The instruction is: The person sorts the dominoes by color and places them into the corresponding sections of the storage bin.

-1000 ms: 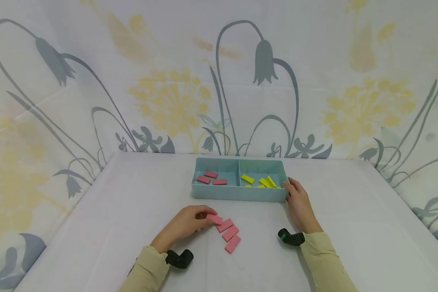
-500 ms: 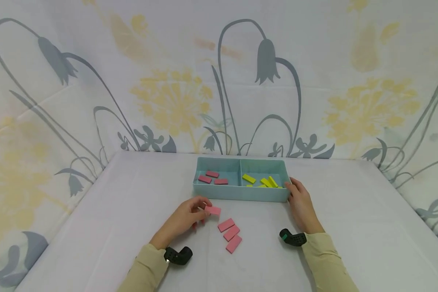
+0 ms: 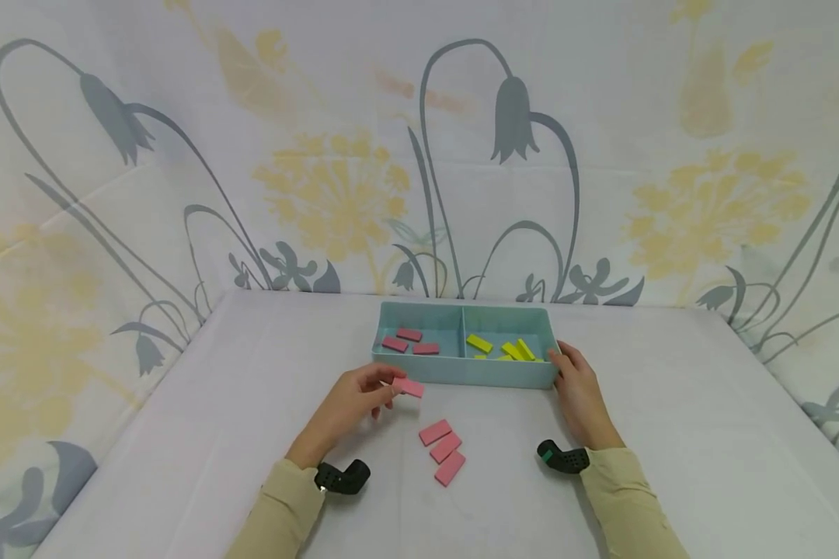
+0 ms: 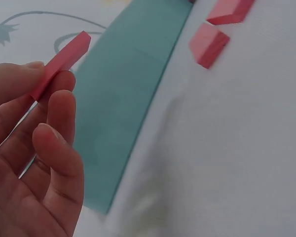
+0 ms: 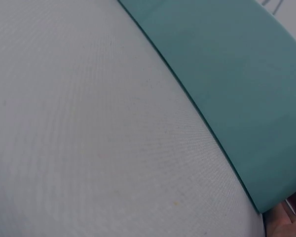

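In the head view my left hand (image 3: pixel 349 402) pinches a pink block (image 3: pixel 409 387) between thumb and fingers, just in front of the box. Seen from the left wrist, that pink block (image 4: pixel 64 61) sticks out past the thumb, its other end hidden in the grip. My right hand (image 3: pixel 582 394) grips the right front corner of a light blue-green two-part box (image 3: pixel 461 373); its fingers are partly hidden along the side wall. Three pink blocks (image 3: pixel 445 447) lie fanned on the table in front of the box.
The left compartment contains three pink blocks (image 3: pixel 409 335). Several yellow blocks (image 3: pixel 479 343) lie in the right one, past a divider (image 3: pixel 463 332). A white cloth covers the table (image 3: pixel 503 505), and a flower-printed cloth (image 3: pixel 601 116) hangs behind.
My left hand has lifted a pink block from the end of the row and carried it away from me toward the box. My right hand has stayed at the box corner.
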Demonstrator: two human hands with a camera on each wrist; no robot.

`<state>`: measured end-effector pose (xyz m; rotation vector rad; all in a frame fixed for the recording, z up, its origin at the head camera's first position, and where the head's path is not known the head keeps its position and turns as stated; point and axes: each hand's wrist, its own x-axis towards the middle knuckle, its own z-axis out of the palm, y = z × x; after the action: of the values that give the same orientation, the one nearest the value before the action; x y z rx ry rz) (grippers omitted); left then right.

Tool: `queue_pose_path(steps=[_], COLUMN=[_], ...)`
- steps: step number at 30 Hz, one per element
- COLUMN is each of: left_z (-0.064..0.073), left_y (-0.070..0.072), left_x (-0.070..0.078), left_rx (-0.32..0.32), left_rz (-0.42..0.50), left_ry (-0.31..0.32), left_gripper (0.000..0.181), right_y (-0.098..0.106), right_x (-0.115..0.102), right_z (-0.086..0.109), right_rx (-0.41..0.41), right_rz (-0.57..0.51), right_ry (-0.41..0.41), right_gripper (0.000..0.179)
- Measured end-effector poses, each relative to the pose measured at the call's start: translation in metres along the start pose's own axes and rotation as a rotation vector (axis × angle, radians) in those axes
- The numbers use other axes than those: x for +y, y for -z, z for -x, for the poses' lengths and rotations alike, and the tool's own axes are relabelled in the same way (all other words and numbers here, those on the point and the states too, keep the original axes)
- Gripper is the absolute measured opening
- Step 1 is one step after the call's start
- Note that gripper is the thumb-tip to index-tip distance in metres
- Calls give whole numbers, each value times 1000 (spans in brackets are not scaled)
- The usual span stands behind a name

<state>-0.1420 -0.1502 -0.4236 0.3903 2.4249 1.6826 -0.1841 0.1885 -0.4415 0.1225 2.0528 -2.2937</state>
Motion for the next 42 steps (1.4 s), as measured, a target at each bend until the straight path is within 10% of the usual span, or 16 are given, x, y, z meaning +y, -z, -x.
queue_pose_path(steps=[10,28,42], left_z=[-10,-29,-41], left_y=[6,3,-2], left_x=[19,28,29], left_rx=[82,276,310], left_rz=[75,-63,-137], left_ry=[-57,-126,-155], left_gripper=[31,27,27], right_y=[0,2,3], right_x=[1,2,4], right_z=[-1,-2,-4], right_rx=[3,6,3], right_rz=[-17,-13,-22], right_ry=[1,-1,7], right_gripper=[58,58,57])
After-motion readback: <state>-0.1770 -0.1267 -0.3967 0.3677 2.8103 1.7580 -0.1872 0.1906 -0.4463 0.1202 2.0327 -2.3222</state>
